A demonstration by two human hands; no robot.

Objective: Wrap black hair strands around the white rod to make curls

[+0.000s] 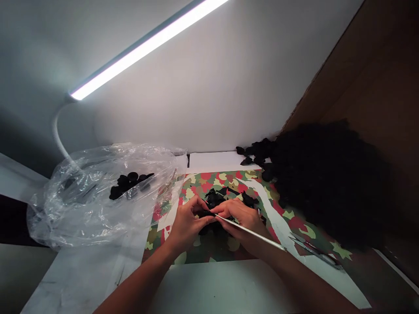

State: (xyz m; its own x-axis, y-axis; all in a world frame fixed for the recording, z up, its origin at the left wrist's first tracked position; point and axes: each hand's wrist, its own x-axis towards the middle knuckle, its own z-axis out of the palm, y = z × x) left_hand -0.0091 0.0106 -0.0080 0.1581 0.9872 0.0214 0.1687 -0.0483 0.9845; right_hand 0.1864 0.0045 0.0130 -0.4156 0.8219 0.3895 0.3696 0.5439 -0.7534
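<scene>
One small black piece point(205, 214) over the patterned sheet point(225, 254), pinched by the left hand point(187, 221) between thumb and finger; right hand point(241, 213) pinching a thin white stick point(253, 232), its end by the piece. From here I see scissors point(319, 252) lying to the right, near a big black heap point(327, 183), and a clear plastic bag point(85, 218) at left.

Presents as a small handwork workshop corner; cannot be confirmed as home or business. Contains a lit bar lamp point(147, 53) above a work surface point(81, 279), scissors point(317, 251), a heap of black pieces point(327, 183) and a clear plastic bag point(94, 224).
</scene>
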